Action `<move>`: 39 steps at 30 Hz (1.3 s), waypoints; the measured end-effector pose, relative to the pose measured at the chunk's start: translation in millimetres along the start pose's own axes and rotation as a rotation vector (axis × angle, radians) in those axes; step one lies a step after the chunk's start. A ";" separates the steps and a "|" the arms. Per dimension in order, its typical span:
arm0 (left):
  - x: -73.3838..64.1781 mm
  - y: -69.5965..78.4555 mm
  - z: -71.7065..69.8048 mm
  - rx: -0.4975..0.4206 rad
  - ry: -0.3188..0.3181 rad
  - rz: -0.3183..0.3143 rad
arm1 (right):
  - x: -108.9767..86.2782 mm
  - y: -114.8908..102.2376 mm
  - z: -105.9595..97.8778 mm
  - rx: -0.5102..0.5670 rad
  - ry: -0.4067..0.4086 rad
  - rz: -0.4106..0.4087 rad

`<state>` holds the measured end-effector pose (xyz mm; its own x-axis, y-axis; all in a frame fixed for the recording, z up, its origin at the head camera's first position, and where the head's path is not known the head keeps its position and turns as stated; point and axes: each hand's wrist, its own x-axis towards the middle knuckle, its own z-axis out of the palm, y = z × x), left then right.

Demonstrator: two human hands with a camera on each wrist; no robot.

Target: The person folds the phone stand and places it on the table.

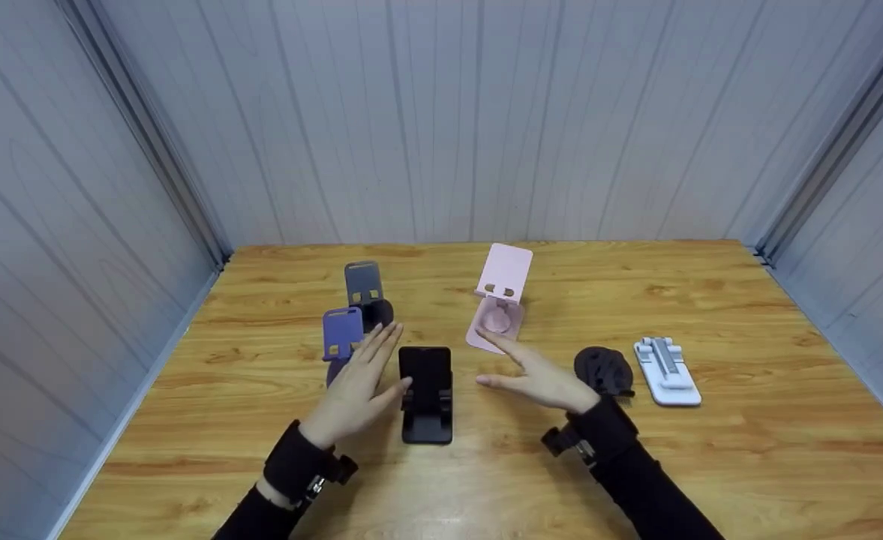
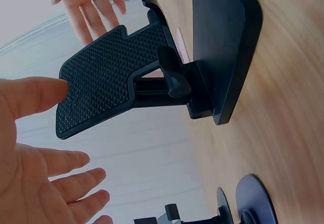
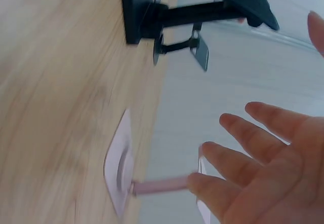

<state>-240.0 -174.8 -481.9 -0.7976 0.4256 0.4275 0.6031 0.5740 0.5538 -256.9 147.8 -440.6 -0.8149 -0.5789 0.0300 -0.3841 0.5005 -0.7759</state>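
A black phone stand stands unfolded on the table between the two hands, its textured plate tilted up from a flat base. To its left is the left hand, fingers straight and thumb beside the plate's edge; whether the thumb touches it I cannot tell. The right hand hovers to the right, fingers extended and thumb apart, holding nothing. Beyond its fingertips a pink phone stand stands unfolded. A purple phone stand is partly hidden behind the left hand, with a dark grey phone stand behind it.
Right of the right hand lies a folded black stand with a round base. Beside it is a folded white phone stand. Pale panel walls border the wooden table at the back and both sides.
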 end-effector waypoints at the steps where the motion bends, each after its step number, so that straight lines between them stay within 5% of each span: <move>1: 0.0 -4.0 2.9 -0.002 -0.001 -0.019 | 2.4 -1.2 2.0 0.013 -0.008 -0.015; 3: -0.7 -26.3 12.2 0.009 -0.036 -0.045 | 6.5 -3.2 5.8 0.031 -0.019 -0.041; 6: 0.6 -11.7 3.8 -0.018 -0.096 -0.117 | 12.1 -6.4 11.1 0.072 -0.035 -0.066; 10: 0.8 11.2 -6.5 -0.134 -0.097 -0.165 | 20.6 -10.0 18.8 0.136 -0.049 -0.087; 16: 0.1 -74.0 32.7 -0.192 -0.065 -0.172 | 32.4 -11.0 32.0 0.257 -0.056 -0.104; 18: 1.7 -82.6 34.6 -0.245 -0.072 -0.192 | 35.4 -10.7 35.8 0.285 -0.037 -0.119; 21: 3.9 -64.8 23.9 -0.348 -0.092 -0.251 | 38.5 -10.2 41.3 0.316 0.002 -0.139; 25: 6.6 -14.4 -1.3 -0.488 -0.121 -0.346 | 40.1 -9.6 48.4 0.342 0.072 -0.132; 28: 8.1 8.9 -14.0 -0.631 -0.163 -0.405 | 41.3 -10.3 54.0 0.368 0.133 -0.126; 33: 10.4 17.6 -21.5 -0.839 -0.220 -0.479 | 44.7 -11.7 63.3 0.427 0.244 -0.163; 39: 11.5 14.0 -20.4 -0.957 -0.207 -0.463 | 45.8 -13.2 68.7 0.408 0.383 -0.179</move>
<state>-240.5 -176.2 -454.6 -0.8818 0.4693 -0.0462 -0.0717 -0.0365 0.9968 -259.3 70.5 -472.3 -0.8806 -0.3201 0.3493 -0.3938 0.0844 -0.9153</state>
